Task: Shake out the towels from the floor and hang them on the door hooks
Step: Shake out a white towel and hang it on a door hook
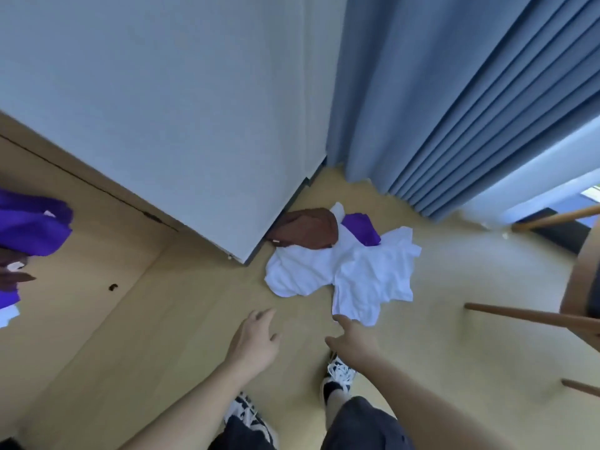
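Pile: white towel [350,271], brown towel [305,228] and purple towel [360,228] at 12 o'clock.
Left hand [253,342]: fingers apart, holding nothing.
Right hand [352,339]: fingers apart, fingertip at the white towel's near edge.
Room: bare floor [194,319] at 9 o'clock.

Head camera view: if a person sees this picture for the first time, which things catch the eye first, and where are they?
First is the pile of towels on the floor by the white panel's corner: a big white towel with a brown towel and a small purple towel at its far end. Next, the left hand and right hand reach down towards it, both empty. At the left edge, more purple cloth hangs against the wooden door.
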